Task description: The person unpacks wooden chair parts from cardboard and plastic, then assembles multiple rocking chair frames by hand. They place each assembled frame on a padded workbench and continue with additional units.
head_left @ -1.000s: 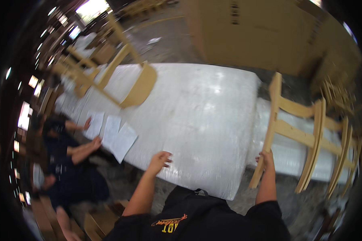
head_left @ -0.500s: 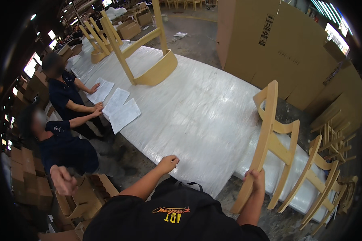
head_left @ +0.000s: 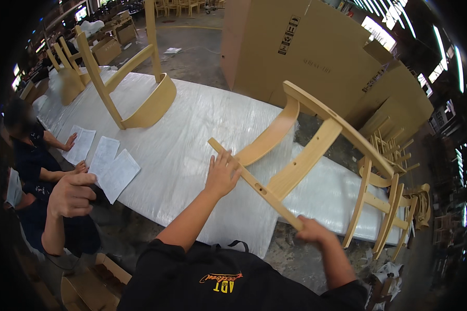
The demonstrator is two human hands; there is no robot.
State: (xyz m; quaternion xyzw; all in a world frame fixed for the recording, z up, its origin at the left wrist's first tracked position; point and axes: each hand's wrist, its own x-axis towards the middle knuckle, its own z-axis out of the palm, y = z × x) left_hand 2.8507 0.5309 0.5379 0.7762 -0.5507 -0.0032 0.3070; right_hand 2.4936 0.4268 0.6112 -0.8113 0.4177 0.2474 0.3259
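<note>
A pale wooden chair frame (head_left: 307, 155), with two long legs joined by a curved top rail and a flat crosspiece, is held tilted over the right part of the plastic-wrapped table (head_left: 202, 119). My left hand (head_left: 223, 173) grips its nearer leg close to the upper end, fingers laid over the wood. At the lower end of that same leg, my right hand (head_left: 316, 230) is closed around the wood. Several similar frames (head_left: 381, 205) stand in a row to the right, on a lower wrapped surface.
Another wooden frame (head_left: 153, 106) stands on the table's far left part. Printed sheets (head_left: 118, 175) lie at the left edge beside two people in dark shirts; one person's pointing hand (head_left: 72, 196) reaches near. Large cardboard boxes (head_left: 275, 57) stand behind. An open carton (head_left: 96, 282) sits lower left.
The chair frame has swung from upright at the right to tilted over the table. My left hand has moved from the table edge onto its leg. A co-worker's hand has risen, pointing.
</note>
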